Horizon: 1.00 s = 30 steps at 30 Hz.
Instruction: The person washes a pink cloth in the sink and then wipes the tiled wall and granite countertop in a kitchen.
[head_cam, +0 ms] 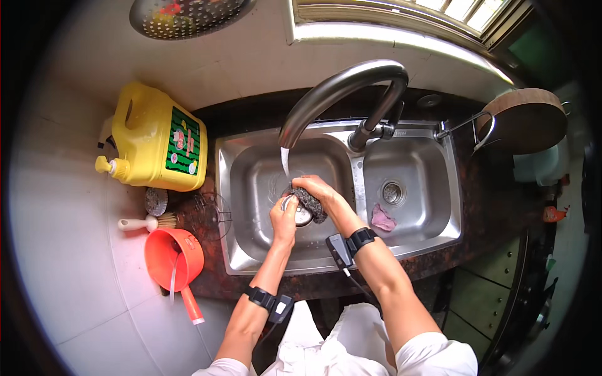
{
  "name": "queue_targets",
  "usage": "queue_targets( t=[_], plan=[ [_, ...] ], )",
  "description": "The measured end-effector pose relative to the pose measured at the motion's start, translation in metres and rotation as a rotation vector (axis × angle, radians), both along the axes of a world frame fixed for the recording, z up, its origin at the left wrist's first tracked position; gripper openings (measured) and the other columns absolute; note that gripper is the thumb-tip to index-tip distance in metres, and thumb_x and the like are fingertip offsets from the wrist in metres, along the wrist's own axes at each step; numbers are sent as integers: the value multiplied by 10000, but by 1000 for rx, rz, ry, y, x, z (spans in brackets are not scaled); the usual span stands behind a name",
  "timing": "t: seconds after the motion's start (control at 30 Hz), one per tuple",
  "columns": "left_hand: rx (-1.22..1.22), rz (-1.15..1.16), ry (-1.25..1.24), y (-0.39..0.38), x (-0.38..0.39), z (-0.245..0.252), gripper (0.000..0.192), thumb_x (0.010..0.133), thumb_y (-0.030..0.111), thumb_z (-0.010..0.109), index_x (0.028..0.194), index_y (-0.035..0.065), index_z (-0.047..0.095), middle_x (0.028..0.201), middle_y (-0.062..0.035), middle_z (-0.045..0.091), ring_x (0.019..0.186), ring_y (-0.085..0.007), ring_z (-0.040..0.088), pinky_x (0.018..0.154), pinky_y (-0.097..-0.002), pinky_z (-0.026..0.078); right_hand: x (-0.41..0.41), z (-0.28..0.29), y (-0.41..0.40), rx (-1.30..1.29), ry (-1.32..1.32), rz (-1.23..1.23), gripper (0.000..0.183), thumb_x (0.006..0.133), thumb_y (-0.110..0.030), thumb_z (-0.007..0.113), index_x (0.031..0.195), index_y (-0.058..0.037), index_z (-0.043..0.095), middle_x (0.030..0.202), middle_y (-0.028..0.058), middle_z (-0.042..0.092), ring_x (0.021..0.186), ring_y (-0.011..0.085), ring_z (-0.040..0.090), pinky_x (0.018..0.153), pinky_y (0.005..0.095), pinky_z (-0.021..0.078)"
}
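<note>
Over the left basin (pixel 249 188) of a steel double sink, my left hand (pixel 283 218) grips a small round metal item (pixel 303 217), perhaps a lid or shallow dish. Its lower side is partly covered by my fingers. My right hand (pixel 314 187) holds a dark steel-wool scourer (pixel 308 203) pressed against that metal item. Water (pixel 285 160) runs from the curved faucet (pixel 329 94) just above and behind my hands.
A yellow pump jug (pixel 146 136), a scrub brush (pixel 148 223), a wire rack (pixel 214 216) and a red dipper (pixel 174 261) are at left. The right basin (pixel 423 174) holds a pink cloth (pixel 383 218). A round wooden board (pixel 522 122) stands in a rack at right.
</note>
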<state>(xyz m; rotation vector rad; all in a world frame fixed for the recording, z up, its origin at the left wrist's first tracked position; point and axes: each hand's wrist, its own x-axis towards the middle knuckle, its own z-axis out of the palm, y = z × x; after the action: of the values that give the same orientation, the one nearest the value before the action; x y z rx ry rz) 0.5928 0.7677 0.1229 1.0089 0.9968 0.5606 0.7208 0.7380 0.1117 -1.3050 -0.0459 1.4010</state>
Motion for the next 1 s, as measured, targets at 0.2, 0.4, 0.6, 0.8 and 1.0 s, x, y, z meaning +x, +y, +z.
queue_targets(
  t=[0.2, 0.4, 0.6, 0.8, 1.0],
  plan=[
    [-50, 183, 73, 22, -1, -15, 188, 866, 192, 626, 901, 7, 632, 786, -31, 620, 687, -99, 580, 604, -238, 463, -100, 7, -16, -13, -321, -645, 221, 779, -143, 573, 953, -11, 536, 850, 49, 580, 758, 136, 556, 687, 287, 470],
    [-362, 11, 20, 10, -9, -13, 221, 872, 209, 612, 973, 12, 619, 879, -40, 619, 659, -117, 582, 565, -256, 461, -29, -6, -16, 28, -46, -298, 265, 797, -189, 562, 958, 21, 544, 806, 73, 595, 719, 173, 576, 653, 305, 475],
    [-127, 211, 52, 30, -1, -27, 200, 861, 175, 625, 932, -12, 625, 821, -52, 624, 687, -119, 592, 602, -275, 480, -108, 0, -12, -140, -425, -547, 348, 782, -205, 540, 1056, 6, 503, 964, 145, 580, 899, 195, 552, 805, 333, 449],
    [-506, -150, -24, 19, -10, -15, 184, 822, 160, 599, 969, 49, 596, 807, -39, 608, 605, -81, 562, 359, -207, 294, -13, -9, -10, 57, 185, -112, 264, 835, -166, 492, 977, 44, 564, 874, 136, 646, 725, 227, 642, 646, 324, 546],
    [-99, 153, 80, 37, -5, -32, 156, 795, 140, 646, 865, 1, 642, 762, -45, 632, 633, -131, 599, 531, -276, 471, -115, -8, -7, -89, -469, -535, 318, 802, -198, 535, 1042, 7, 493, 952, 150, 572, 874, 231, 559, 787, 337, 453]
  ],
)
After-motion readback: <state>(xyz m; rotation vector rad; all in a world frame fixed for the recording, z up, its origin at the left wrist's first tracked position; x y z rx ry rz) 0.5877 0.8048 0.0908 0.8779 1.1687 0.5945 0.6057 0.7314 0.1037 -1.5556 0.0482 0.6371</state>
